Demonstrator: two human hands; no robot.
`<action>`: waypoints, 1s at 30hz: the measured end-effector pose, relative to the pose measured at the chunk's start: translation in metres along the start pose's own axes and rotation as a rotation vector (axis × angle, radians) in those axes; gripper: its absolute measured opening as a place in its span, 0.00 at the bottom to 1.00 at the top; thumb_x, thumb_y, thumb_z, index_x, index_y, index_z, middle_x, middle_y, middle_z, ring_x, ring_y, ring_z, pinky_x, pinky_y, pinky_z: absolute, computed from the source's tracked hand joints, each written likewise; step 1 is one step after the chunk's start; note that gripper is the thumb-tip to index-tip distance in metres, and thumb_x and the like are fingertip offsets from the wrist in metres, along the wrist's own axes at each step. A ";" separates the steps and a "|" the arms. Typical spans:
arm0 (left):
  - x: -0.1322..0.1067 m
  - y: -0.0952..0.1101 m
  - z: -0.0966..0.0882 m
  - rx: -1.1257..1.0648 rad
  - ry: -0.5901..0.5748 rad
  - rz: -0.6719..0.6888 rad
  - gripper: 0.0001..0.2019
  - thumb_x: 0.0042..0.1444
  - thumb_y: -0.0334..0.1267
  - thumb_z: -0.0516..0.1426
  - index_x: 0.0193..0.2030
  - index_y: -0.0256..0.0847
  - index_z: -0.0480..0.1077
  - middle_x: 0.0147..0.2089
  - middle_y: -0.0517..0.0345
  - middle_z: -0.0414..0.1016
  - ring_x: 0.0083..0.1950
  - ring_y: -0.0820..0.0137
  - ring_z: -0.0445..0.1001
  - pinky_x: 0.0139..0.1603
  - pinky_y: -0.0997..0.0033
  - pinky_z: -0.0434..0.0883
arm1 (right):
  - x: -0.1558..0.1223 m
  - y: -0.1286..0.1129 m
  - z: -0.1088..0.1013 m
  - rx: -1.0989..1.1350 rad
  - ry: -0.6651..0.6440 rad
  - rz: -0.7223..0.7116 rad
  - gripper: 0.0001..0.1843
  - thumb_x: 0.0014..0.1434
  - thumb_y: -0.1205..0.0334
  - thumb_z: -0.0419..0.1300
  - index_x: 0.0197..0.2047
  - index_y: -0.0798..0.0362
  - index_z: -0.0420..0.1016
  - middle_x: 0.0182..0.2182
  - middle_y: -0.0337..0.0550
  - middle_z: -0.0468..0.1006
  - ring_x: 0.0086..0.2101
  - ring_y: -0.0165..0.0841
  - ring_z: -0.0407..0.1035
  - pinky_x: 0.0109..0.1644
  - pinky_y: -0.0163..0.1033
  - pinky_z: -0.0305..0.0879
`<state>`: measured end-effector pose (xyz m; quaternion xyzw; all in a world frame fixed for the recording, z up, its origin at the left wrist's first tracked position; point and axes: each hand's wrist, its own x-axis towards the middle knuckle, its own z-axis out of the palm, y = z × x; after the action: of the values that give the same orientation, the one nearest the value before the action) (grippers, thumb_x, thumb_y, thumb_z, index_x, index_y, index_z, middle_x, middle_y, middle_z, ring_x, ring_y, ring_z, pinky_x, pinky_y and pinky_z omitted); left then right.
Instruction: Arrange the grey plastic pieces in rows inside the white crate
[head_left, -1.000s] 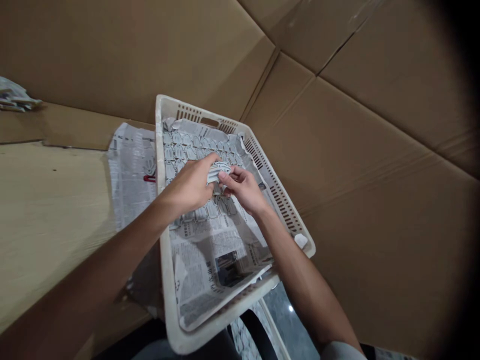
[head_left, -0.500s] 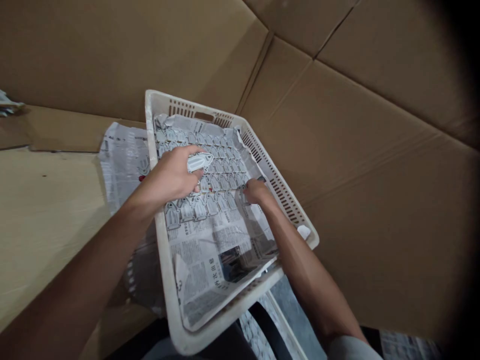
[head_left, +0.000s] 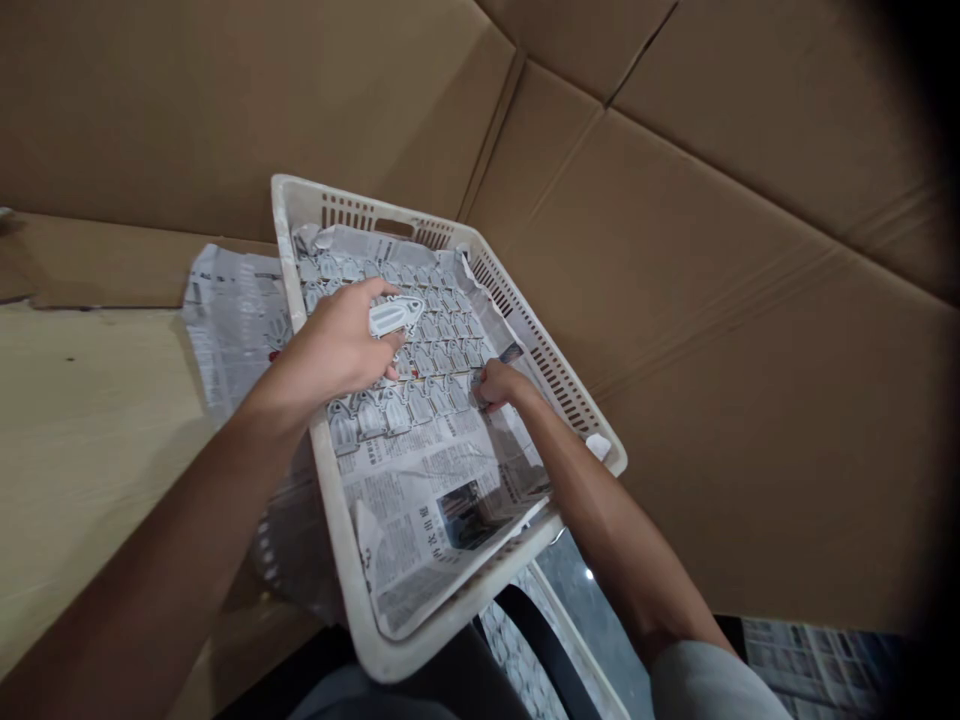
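Note:
My left hand (head_left: 349, 335) is closed on a pale grey metal part (head_left: 395, 314) with a pointed end, held above the rows in the basket. My right hand (head_left: 501, 384) is closed at the right end of the nearest row, its fingertips on a similar grey part (head_left: 477, 380) that they mostly cover. Several rows of the same flat, pointed parts (head_left: 420, 400) lie side by side on newspaper (head_left: 405, 490) inside a white plastic basket (head_left: 326, 490).
Cardboard walls (head_left: 675, 330) rise behind and to the right of the basket. Crumpled newspaper (head_left: 225, 310) sticks out at its left, over a pale wooden surface (head_left: 97, 430). Below, another container (head_left: 517, 645) holds similar parts.
The view has shifted slightly, so the basket appears a little further left. My right hand has stayed at the row's right end, and my left hand keeps hold of its part.

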<state>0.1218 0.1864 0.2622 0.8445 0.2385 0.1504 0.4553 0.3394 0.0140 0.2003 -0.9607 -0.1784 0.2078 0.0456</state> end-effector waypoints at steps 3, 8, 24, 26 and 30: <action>0.001 0.001 0.003 0.009 0.010 -0.053 0.32 0.59 0.39 0.66 0.69 0.45 0.63 0.24 0.60 0.79 0.21 0.67 0.65 0.23 0.68 0.55 | 0.001 -0.004 0.004 0.040 0.005 -0.015 0.25 0.61 0.71 0.67 0.61 0.64 0.72 0.51 0.64 0.82 0.24 0.36 0.78 0.25 0.38 0.74; 0.002 -0.005 0.008 -0.040 -0.084 -0.019 0.28 0.58 0.37 0.65 0.64 0.48 0.63 0.23 0.62 0.77 0.21 0.66 0.69 0.22 0.69 0.53 | -0.004 -0.005 -0.002 0.064 0.099 -0.059 0.15 0.58 0.72 0.70 0.49 0.61 0.77 0.43 0.57 0.83 0.29 0.39 0.79 0.31 0.39 0.73; 0.004 -0.012 0.013 0.071 -0.024 0.191 0.15 0.54 0.39 0.66 0.49 0.43 0.82 0.25 0.60 0.78 0.30 0.62 0.79 0.33 0.66 0.67 | -0.052 -0.041 -0.020 0.820 -0.064 -0.942 0.24 0.53 0.47 0.77 0.37 0.50 0.70 0.35 0.37 0.73 0.34 0.30 0.68 0.36 0.35 0.68; 0.005 -0.014 0.012 0.130 0.010 0.144 0.20 0.54 0.39 0.66 0.54 0.42 0.81 0.24 0.59 0.77 0.32 0.61 0.79 0.35 0.65 0.68 | -0.051 -0.037 -0.025 0.847 -0.005 -0.958 0.20 0.54 0.51 0.76 0.37 0.50 0.71 0.38 0.39 0.75 0.36 0.31 0.70 0.39 0.37 0.69; 0.010 -0.018 0.005 0.164 0.035 0.054 0.25 0.54 0.43 0.67 0.60 0.44 0.79 0.22 0.60 0.75 0.27 0.61 0.76 0.33 0.64 0.67 | -0.035 -0.021 -0.037 0.916 0.176 -0.783 0.14 0.56 0.57 0.71 0.39 0.49 0.70 0.37 0.40 0.78 0.37 0.33 0.73 0.38 0.38 0.70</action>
<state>0.1273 0.1970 0.2448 0.8824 0.2348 0.1573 0.3763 0.3182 0.0200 0.2506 -0.7200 -0.4065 0.1511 0.5418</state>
